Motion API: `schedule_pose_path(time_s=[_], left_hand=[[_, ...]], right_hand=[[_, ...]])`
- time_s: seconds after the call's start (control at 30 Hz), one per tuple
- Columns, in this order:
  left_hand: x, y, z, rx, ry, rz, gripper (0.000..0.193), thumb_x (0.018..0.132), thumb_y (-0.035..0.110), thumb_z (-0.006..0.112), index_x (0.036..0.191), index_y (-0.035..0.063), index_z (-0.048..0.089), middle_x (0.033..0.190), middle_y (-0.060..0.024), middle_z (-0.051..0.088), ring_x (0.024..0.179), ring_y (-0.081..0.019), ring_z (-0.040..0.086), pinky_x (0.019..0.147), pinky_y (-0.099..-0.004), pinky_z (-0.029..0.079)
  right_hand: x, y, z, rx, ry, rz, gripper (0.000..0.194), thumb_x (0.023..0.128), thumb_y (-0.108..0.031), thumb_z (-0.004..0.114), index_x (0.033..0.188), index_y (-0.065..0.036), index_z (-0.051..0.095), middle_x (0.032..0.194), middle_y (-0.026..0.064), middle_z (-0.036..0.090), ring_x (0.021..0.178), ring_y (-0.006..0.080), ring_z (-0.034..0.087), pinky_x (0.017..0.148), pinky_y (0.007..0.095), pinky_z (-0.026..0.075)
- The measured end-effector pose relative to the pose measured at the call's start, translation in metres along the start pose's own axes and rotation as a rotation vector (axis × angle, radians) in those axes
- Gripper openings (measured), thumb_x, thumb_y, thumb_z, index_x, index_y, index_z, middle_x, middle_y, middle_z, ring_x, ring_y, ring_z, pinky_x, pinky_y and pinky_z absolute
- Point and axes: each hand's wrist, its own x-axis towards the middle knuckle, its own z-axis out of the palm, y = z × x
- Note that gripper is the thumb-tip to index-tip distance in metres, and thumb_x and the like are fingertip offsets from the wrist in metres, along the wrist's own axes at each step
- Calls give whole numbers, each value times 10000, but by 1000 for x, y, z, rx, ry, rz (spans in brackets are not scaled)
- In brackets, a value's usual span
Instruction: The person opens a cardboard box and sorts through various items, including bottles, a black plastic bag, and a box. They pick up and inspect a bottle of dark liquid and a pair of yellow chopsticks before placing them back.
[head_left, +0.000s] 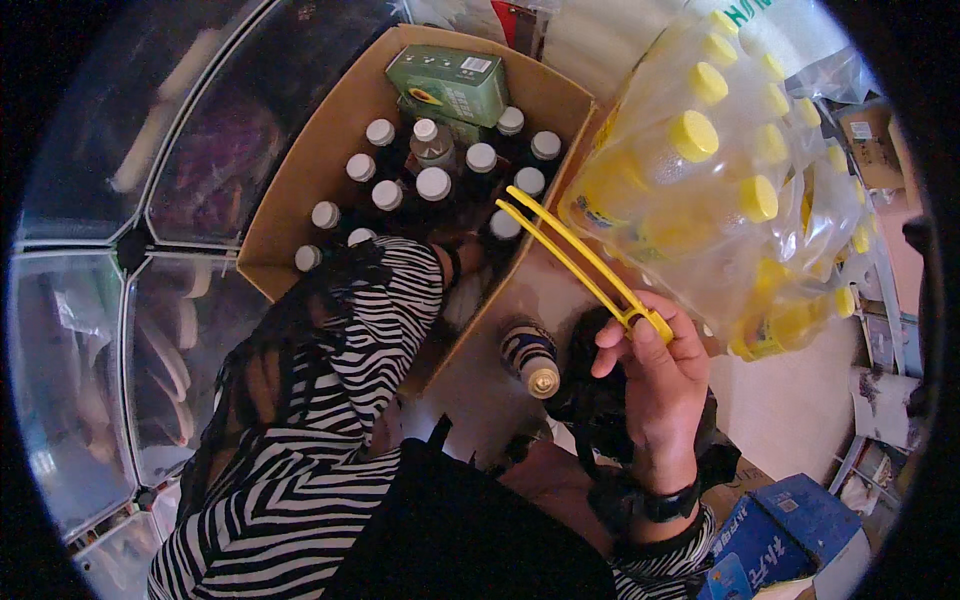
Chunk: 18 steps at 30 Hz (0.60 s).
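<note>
My right hand (660, 360) pinches a long yellow plastic piece (581, 259), two slim arms joined at one end like tongs, between thumb and fingers. Its tips reach over the rim of a cardboard box (300, 172). Inside stand several dark bottles with white caps (433, 184), a clear bottle (431, 154) and a green carton (450, 86) with an avocado picture. My left arm, in a zebra-striped sleeve, reaches into the box; of my left hand (471, 256) only a part near the wrist shows, its fingers hidden. Outside the box stands a bottle with a banded label (529, 349).
Film-wrapped packs of yellow-capped bottles (694, 135) lie at the right. A black bag (600, 397) is beside my right wrist. A blue printed box (787, 525) sits at the lower right. Clear panels with pale frames (131, 247) line the left side.
</note>
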Motion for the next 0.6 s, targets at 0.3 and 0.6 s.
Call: schedule_pose_path(time_s=[0.3, 0.6], left_hand=[[-85, -7, 7, -564, 88, -146, 227, 665, 170, 666, 761, -32, 625, 710, -138, 616, 645, -275, 594, 528, -382, 479], [-186, 38, -28, -1678, 838, -21, 463, 678, 70, 691, 1102, -28, 533, 1017, -110, 600, 941, -192, 569, 840, -321, 438]], right_hand=[[2, 9, 2, -14, 34, -101, 222, 907, -130, 473, 1068, 15, 519, 812, 107, 608, 619, 159, 562, 601, 260, 473], [16, 12, -4, 135, -88, -31, 221, 894, -162, 500, 1070, -33, 525, 1116, 108, 557, 1005, 216, 541, 848, 357, 435]])
